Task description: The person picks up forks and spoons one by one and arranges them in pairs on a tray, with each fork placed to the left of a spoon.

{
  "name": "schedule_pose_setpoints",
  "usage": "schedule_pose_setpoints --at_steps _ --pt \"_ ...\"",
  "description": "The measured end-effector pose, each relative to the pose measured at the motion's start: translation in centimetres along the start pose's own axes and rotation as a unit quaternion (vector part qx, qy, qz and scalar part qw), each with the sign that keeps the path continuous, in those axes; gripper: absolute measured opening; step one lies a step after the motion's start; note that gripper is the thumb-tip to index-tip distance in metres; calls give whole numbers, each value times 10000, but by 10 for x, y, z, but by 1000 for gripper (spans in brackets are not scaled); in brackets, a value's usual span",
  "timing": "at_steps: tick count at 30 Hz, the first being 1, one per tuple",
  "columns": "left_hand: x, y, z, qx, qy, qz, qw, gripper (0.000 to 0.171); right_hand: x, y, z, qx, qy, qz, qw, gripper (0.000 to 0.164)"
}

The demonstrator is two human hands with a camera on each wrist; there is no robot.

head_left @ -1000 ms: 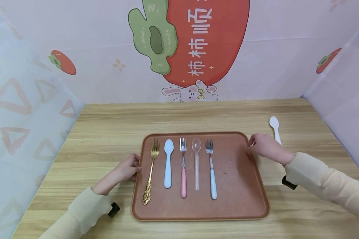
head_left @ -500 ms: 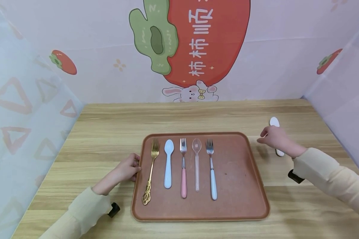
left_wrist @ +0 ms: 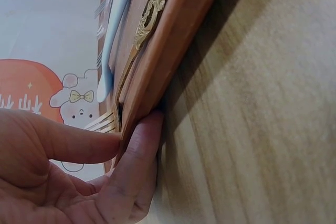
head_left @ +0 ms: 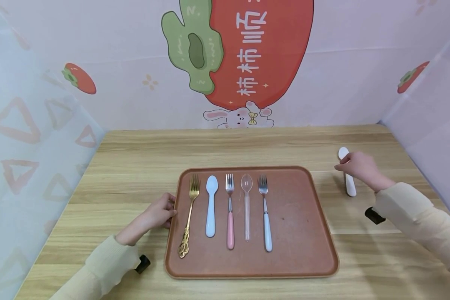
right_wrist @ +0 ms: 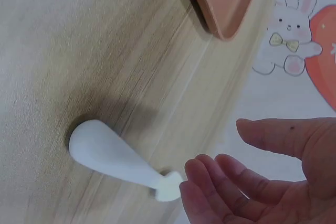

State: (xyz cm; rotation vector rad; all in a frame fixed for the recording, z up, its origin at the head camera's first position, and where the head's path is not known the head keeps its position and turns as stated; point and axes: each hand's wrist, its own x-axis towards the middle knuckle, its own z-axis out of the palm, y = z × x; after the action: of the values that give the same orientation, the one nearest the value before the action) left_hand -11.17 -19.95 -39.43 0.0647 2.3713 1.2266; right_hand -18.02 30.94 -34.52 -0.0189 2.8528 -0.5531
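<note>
On the left side of the brown tray (head_left: pixel 296 225), my left hand (head_left: pixel 157 214) pinches the rim; the left wrist view shows the thumb (left_wrist: pixel 86 145) on it and a finger against its outer side. My right hand (head_left: pixel 360 166) hovers over a white spoon (head_left: pixel 350 186) lying on the table right of the tray. In the right wrist view, thumb and fingers are apart and hold nothing, with the spoon's thick handle (right_wrist: pixel 113 150) beside the fingertips. In the head view the hand hides the spoon's middle.
Lined up on the tray are a gold fork (head_left: pixel 193 192), a light blue spoon (head_left: pixel 211 212), a pink-handled fork (head_left: pixel 230 229), a clear spoon (head_left: pixel 246 208) and a blue-handled fork (head_left: pixel 267 229). Printed walls enclose the wooden table (head_left: pixel 135 162) at back and sides.
My right hand has left the tray's right edge and moved right to above the white spoon. The left hand has stayed at the tray's left rim.
</note>
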Motion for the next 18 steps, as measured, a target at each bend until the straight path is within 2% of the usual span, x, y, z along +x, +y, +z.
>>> schedule_pose_setpoints --at_steps 10,18 --pt "-1 1 0 102 19 0 9999 28 5 19 -3 441 -210 457 9978 49" --pt "0 1 0 92 6 -46 9999 28 9 28 2 819 -167 711 9940 47"
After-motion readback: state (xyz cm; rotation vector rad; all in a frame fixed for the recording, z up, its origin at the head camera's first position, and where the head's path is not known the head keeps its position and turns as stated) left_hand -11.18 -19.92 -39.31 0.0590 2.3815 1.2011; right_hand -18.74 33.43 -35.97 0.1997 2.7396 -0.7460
